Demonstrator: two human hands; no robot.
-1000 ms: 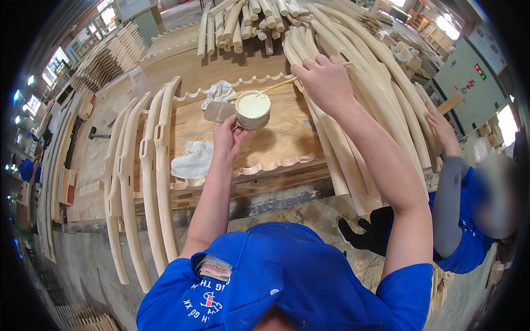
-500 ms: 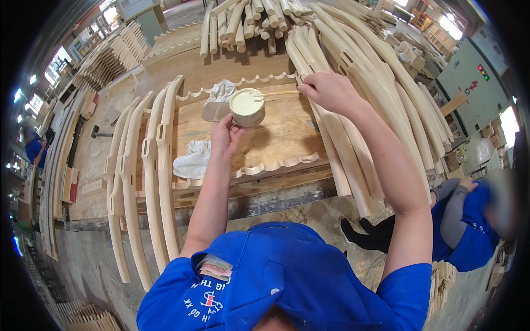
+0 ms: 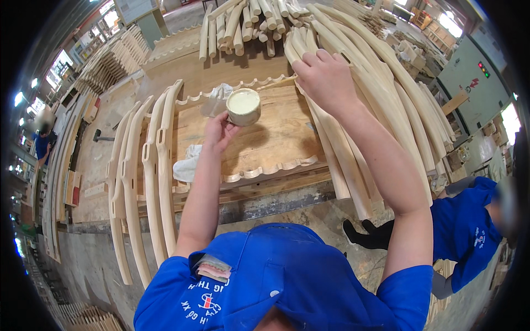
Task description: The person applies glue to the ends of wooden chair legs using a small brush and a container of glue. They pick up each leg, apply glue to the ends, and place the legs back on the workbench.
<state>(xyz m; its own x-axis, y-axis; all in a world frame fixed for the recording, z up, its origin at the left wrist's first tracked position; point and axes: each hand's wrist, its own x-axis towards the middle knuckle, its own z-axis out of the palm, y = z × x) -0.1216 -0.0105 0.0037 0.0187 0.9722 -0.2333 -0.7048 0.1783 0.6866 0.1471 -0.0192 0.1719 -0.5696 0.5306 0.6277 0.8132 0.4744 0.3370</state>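
My left hand [image 3: 220, 132] is wrapped around the side of a round tub [image 3: 243, 108], held upright over the workbench and filled with a pale cream paste. Up and to the right, my right hand [image 3: 324, 80] is closed on a thin, light-coloured stick [image 3: 277, 83]. The stick points left, its far end just beyond the tub's rim and apart from the paste. Behind the tub lies a crumpled white cloth [image 3: 222, 92], partly hidden. Another white cloth [image 3: 187, 165] rests on the bench beside my left forearm.
Curved wooden pieces with slots [image 3: 150, 160] lie across the bench at left, and a large stack [image 3: 375, 94] lies at right. Scalloped wooden strips [image 3: 270, 167] edge the bench board. A hammer [image 3: 98, 135] sits farther left. One co-worker [image 3: 464, 231] is at right, another [image 3: 43, 143] at far left.
The stick has come away from the paste, and my right hand has moved slightly farther away and turned. The tub has shifted a little left. The co-worker at right has changed posture.
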